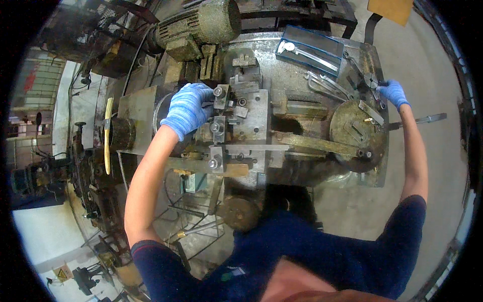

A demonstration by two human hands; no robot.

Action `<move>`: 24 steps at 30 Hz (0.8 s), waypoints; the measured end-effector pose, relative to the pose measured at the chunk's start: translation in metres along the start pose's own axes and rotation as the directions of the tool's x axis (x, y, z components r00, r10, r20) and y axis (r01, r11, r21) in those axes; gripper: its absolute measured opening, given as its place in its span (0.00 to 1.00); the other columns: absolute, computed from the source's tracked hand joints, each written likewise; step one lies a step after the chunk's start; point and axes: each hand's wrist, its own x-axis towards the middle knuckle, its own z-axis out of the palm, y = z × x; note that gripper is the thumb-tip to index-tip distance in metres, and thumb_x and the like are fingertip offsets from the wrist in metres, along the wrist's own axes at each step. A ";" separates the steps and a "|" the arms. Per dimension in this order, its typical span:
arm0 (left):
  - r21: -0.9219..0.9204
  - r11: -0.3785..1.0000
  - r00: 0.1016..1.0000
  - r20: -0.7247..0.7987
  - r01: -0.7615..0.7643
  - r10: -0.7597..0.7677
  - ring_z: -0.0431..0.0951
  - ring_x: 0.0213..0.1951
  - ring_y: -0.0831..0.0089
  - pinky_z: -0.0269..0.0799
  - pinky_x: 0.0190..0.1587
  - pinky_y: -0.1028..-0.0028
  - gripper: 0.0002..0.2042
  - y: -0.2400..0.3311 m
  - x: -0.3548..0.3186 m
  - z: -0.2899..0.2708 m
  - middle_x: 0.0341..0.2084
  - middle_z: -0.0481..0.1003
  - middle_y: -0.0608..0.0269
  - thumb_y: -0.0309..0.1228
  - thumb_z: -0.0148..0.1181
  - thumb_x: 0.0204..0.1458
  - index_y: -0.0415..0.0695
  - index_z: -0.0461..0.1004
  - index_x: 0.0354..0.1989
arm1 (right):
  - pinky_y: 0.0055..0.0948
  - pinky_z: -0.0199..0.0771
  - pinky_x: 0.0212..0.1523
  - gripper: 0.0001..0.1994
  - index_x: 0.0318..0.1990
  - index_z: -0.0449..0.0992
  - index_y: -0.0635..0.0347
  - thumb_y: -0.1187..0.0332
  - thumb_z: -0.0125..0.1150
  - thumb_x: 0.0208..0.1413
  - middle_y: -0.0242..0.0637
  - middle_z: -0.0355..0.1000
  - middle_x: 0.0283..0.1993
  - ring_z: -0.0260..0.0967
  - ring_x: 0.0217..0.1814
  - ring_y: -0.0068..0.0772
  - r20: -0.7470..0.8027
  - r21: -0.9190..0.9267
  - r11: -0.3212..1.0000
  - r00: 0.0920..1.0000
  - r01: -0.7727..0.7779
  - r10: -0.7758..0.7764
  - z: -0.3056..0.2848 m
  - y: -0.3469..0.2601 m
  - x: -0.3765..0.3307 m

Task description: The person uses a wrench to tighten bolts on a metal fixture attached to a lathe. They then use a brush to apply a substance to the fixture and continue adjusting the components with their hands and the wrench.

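- Fingers of the left hand [186,109], in a blue knitted glove, curl down over the metal tool block [236,121] of the machine; whether they grip a part there or only rest on it, I cannot tell.
- Just beside this hand, the tool block carries several bolts [218,91] on its top face.
- From the block a flat bar [312,145] goes toward the right to a round, dirty disc [358,132].
- Fingers of the right hand [393,92], also gloved in blue, close narrowly on a small dark part [371,80] at the far right edge of the machine top.
- Near this hand some wrenches [327,86] lie on the top.
- Farther away, a caliper [307,53] lies in its open blue case [312,48].
- Farthest, an electric motor [201,22] sits at the back of the machine.
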 end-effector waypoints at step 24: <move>-0.175 0.980 0.995 0.010 0.100 -0.100 0.74 0.38 0.60 0.64 0.49 0.70 0.15 -0.007 -0.001 0.008 0.33 0.75 0.59 0.32 0.68 0.32 0.45 0.76 0.32 | 0.43 0.65 0.51 0.23 0.45 0.73 0.55 0.49 0.51 0.46 0.49 0.63 0.55 0.61 0.52 0.50 -0.011 -0.030 0.196 0.196 0.980 -0.981 0.019 -0.308 -0.173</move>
